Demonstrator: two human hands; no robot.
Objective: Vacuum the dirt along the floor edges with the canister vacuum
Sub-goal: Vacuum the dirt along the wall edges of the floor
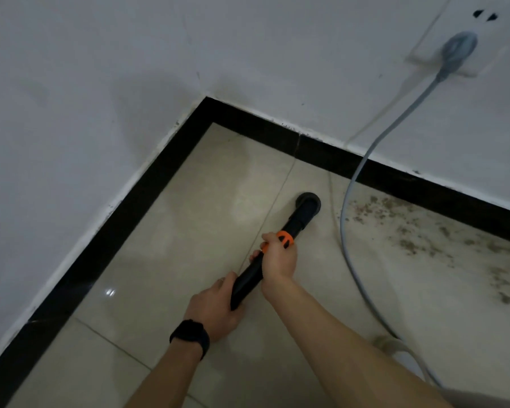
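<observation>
the right hand (278,259) is gripping the black vacuum wand (248,279) just below its orange ring (286,238), and the left hand (215,304) is curling round the wand's near end. the round nozzle (308,202) is pointing down at the beige floor tile (189,231) near the corner, apart from the black skirting (124,219), while the dirt (409,228) is lying to its right, beyond the grey cord (343,219).

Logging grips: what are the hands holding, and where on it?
The black vacuum wand: right hand beside its orange ring, left hand at the near end.
</observation>
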